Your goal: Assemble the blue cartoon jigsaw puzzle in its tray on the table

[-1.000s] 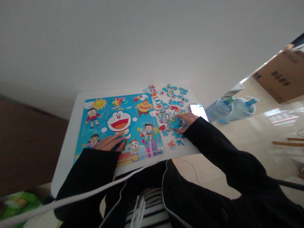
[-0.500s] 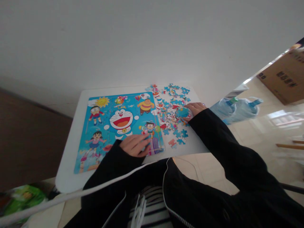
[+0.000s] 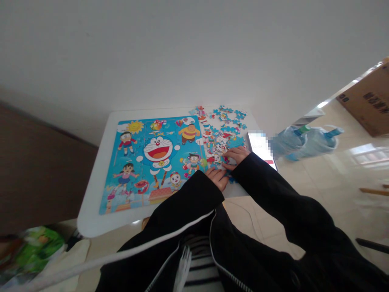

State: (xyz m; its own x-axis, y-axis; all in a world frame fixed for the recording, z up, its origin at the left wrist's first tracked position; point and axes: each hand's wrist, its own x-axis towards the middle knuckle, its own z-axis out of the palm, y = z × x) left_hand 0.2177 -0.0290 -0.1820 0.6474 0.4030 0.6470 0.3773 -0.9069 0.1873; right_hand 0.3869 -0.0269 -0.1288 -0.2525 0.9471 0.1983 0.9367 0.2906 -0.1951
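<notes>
A blue cartoon puzzle board lies on the white table. To its right is a heap of loose jigsaw pieces, mostly blue with bits of red and white. My right hand rests over the near part of this heap, fingers pointing left and apart from the thumb, with no piece visible between them. Just below and left of it, my left hand lies over pieces near the board's lower right corner, its fingers stretched out. Some pieces are hidden under both hands.
A phone with a lit screen lies at the right edge of the white table. Beyond stand large clear water bottles and a cardboard box. A white cord crosses in front of me.
My left hand has moved right, off the board and onto the loose pieces. My right hand has come nearer and slightly left, uncovering the phone.
</notes>
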